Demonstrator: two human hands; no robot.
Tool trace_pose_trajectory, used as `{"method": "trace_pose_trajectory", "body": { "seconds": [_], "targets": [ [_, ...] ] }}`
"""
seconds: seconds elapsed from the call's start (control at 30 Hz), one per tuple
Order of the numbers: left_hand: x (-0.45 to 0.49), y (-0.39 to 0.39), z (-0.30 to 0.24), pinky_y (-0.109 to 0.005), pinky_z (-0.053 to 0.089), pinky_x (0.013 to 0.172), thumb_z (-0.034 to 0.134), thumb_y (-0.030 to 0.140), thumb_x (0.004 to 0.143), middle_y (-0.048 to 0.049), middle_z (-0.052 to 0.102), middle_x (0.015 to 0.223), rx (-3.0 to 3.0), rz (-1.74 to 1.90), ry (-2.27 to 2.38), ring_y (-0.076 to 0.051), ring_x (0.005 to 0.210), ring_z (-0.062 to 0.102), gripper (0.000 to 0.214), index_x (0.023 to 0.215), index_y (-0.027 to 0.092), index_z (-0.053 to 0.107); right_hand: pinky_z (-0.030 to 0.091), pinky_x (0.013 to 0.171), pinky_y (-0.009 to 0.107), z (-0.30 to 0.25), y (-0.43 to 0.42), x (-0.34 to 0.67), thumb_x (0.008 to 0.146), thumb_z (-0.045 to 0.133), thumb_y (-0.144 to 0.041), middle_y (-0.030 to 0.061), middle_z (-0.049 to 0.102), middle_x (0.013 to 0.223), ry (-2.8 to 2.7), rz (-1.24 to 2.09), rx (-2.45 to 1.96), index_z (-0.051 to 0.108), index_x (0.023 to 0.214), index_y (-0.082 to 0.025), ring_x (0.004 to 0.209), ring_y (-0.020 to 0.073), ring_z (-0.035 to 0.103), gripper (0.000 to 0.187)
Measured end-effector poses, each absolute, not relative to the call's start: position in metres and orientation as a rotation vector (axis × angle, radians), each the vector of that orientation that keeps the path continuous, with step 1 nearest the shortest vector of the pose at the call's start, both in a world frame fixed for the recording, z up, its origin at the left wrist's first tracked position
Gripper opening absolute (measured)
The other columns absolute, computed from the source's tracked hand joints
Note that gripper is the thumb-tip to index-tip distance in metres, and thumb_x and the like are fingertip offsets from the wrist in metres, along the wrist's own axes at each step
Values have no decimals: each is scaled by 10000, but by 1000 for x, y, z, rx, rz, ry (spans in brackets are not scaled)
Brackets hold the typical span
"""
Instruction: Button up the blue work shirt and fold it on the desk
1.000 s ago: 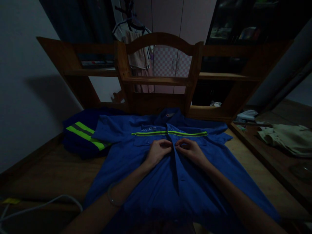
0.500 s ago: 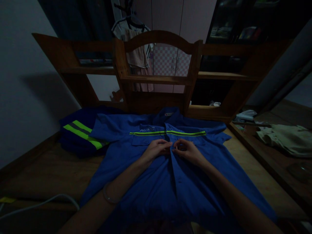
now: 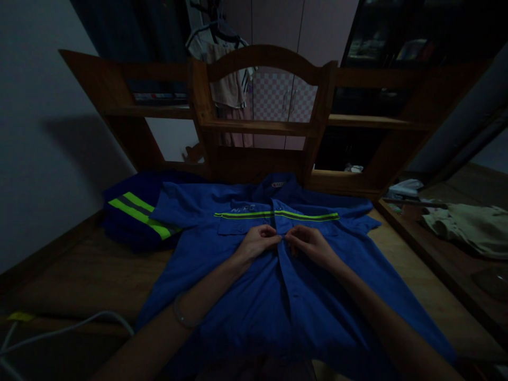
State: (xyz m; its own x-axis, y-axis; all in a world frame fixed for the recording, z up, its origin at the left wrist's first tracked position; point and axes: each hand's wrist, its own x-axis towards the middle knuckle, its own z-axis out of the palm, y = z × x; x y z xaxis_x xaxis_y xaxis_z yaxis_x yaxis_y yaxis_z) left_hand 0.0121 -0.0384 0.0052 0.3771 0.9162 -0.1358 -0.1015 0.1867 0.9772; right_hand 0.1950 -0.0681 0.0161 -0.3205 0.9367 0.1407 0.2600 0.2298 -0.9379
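Observation:
A blue short-sleeved work shirt lies spread face up on the wooden desk, collar at the far side. Yellow-green and dark reflective stripes cross its chest. At the front opening, just below the stripes, my left hand pinches the left edge of the placket. My right hand pinches the cloth right beside it, fingertips almost touching the left ones. The button between the fingers is too small and dark to make out. Farther down the placket a button or buttonhole shows.
A folded dark blue garment with reflective bands lies left of the shirt. Behind stands a wooden shelf unit. A white cable runs at the lower left. Pale cloth lies on the right-hand surface.
Both hands stay at the same spot on the placket, and their fingertips have come closer together. The view has shifted slightly.

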Motion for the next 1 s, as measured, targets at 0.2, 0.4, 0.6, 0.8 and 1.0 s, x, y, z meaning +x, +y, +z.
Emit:
{"method": "trace_pose_trajectory", "body": {
  "seconds": [0.2,0.4,0.6,0.8,1.0],
  "targets": [
    [12,-40,7,-211,440,603,776,299,563,-25,621,713,1144,857,935,-99,600,566,334,762,109,588,483,570,246,19,-70,197,845,538,-432,33,623,678,-1810,1111,-1127,569,901,-135,592,147,606,304],
    [11,-40,10,-210,435,644,753,295,591,-32,627,749,1304,888,910,-110,664,567,292,773,108,621,417,551,241,32,-79,197,897,469,-356,33,621,689,-2071,751,-1229,579,881,-170,596,150,578,218],
    [10,-36,9,-212,442,646,733,272,616,-32,619,744,1370,884,860,-107,655,562,265,784,101,621,376,615,257,32,-84,194,939,378,-271,26,568,736,-2223,543,-1217,518,814,-189,650,149,525,204],
    [8,-33,4,-212,450,662,715,262,631,-28,632,750,1439,868,838,-112,671,572,234,782,110,620,384,650,252,33,-85,192,941,368,-265,23,565,774,-2206,594,-1173,512,875,-194,693,149,521,173],
    [8,-36,9,-186,437,635,699,215,641,-11,607,720,1441,858,862,-89,645,554,182,749,108,599,367,616,227,38,-86,196,922,394,-252,8,543,711,-2233,590,-1127,525,791,-178,634,125,486,199]
  ]
}}
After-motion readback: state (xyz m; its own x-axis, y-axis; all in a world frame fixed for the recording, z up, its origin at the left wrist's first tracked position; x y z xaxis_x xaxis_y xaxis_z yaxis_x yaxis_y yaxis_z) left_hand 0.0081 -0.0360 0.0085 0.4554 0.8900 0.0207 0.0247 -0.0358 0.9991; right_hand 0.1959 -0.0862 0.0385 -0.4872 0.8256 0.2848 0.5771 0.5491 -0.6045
